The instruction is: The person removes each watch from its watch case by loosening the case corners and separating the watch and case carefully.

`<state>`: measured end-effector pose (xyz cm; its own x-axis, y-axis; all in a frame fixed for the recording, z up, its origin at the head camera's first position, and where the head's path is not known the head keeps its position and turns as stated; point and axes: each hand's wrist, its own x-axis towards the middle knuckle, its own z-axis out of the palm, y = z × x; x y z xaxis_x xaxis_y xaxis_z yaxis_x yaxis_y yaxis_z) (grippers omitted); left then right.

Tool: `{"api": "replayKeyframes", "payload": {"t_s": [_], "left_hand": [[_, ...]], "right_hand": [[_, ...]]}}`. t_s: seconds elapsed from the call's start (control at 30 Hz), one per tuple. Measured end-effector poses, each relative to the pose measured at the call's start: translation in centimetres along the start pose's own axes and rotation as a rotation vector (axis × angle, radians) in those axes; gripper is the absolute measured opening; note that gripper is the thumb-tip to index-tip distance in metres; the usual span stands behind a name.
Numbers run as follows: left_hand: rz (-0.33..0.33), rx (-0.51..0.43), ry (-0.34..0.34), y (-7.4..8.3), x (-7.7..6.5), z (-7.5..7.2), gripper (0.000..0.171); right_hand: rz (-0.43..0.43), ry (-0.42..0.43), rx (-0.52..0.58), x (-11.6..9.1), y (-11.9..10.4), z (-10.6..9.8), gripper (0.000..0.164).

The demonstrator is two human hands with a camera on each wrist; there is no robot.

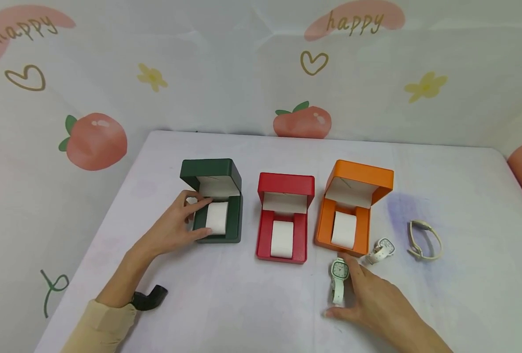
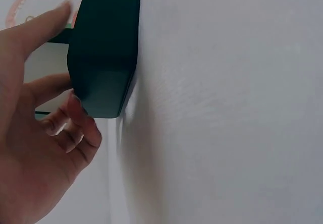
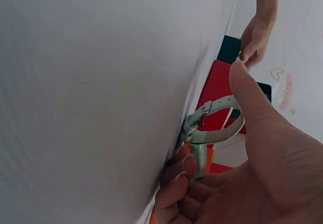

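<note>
In the head view my left hand reaches into the open green watch box, thumb and forefinger at opposite ends of its white cushion. The left wrist view shows the other fingers curled beside the box's outer wall; the cushion is hidden there. My right hand lies around a pale green watch with a square face, thumb and forefinger spread apart beyond its ends. The watch's looped strap stands between thumb and fingers in the right wrist view, the thumb apart from it.
An open red watch box and an open orange watch box stand to the right of the green one, each with a white cushion. A white watch lies by the orange box; a thin-banded watch lies farther right on the white table.
</note>
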<state>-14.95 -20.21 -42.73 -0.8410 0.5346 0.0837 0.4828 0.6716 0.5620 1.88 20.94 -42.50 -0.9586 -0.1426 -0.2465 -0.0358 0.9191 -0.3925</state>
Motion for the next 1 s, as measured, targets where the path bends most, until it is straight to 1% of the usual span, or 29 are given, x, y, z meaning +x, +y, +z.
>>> {"api": "replayKeyframes", "payload": {"t_s": [0.2,0.27,0.37,0.57,0.7,0.83,0.9,1.0], "left_hand": [[0.003,0.017,0.041,0.2,-0.1,0.1,0.065],[0.001,0.015,0.043,0.4,-0.2,-0.1,0.064],[0.008,0.017,0.039,0.6,-0.3,-0.4,0.060],[0.017,0.032,0.041,1.1,-0.8,-1.1,0.053],[0.015,0.048,0.050,1.4,-1.2,-1.4,0.053],[0.011,0.049,0.054,1.8,-1.4,-1.8,0.054],[0.002,0.052,0.055,2.0,-1.5,-1.9,0.054],[-0.002,0.076,0.060,2.4,-1.7,-2.1,0.054]], "right_hand": [[0.003,0.011,0.040,0.0,0.0,-0.4,0.111],[-0.002,0.014,0.035,0.0,0.1,-0.5,0.111],[-0.032,0.030,0.019,-0.2,0.2,-0.5,0.111],[-0.044,0.053,0.024,-0.5,0.2,-1.2,0.106],[-0.063,0.081,0.003,-0.7,0.3,-1.7,0.097],[-0.094,0.129,-0.032,-0.9,0.4,-2.2,0.083],[-0.127,0.177,-0.038,-1.1,0.6,-2.6,0.077],[-0.239,0.293,-0.035,-1.1,1.2,-3.4,0.065]]}}
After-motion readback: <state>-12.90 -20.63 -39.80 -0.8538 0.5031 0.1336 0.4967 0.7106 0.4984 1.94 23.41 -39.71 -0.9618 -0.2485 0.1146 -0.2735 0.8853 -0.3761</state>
